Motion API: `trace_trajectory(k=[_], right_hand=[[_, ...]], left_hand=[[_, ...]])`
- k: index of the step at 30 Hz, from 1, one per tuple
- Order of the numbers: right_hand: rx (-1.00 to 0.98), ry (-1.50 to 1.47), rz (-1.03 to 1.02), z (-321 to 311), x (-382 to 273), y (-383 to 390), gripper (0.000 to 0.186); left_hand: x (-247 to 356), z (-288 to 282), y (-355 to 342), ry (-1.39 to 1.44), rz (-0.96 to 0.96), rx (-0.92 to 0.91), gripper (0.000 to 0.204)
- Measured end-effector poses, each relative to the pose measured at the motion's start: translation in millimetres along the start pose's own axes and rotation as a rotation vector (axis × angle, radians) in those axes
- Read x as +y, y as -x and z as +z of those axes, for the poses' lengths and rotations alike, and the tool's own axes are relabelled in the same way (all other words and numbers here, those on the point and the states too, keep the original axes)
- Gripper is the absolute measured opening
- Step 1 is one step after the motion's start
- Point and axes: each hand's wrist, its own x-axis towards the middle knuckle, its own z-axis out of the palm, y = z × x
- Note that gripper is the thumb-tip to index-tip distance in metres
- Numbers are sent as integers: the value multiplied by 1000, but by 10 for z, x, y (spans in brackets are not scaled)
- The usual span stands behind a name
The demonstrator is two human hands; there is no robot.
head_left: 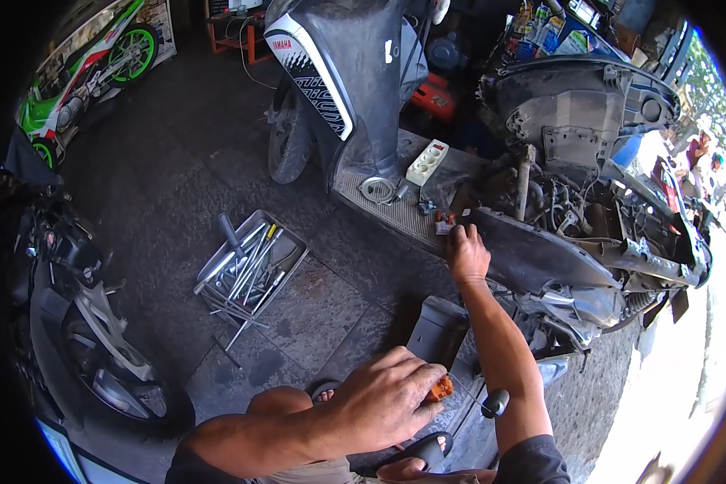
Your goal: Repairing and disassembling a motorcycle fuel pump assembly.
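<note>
My left hand (391, 399), low in the middle of the head view, is closed on a small orange part (440, 389) between thumb and fingers. A black rounded piece on a thin stem (494, 402) shows beside it, in front of my right forearm; whether the two join I cannot tell. My right hand (468, 256) reaches to the edge of the scooter's footboard (411, 222). Its fingers are curled, with the tips at a small orange-and-whitish part (444, 222); the hand hides what it grips. A metal ring (377, 189) lies farther left on the footboard.
A white power strip (427, 163) rests on the footboard of the partly stripped scooter (573, 218). On the floor to the left stands a metal tray (302, 242) heaped with hand tools. A dark panel (438, 331) lies below my right hand. Another motorbike (97, 339) borders the left side.
</note>
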Motion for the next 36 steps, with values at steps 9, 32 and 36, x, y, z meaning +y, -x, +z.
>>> trace_trajectory(k=[9,32,36], right_hand=[[-69,-282,95,-725,17,347,16],[-498,-1465,308,-2944,-248,2316,97],[-432,-1536,364,-2894,-277,2360,90]], left_hand=[[-105,24,-57,-35,-8,75,46],[471,754,-257,862,-268,35,41],[542,849,-261,755,-229,84,41]])
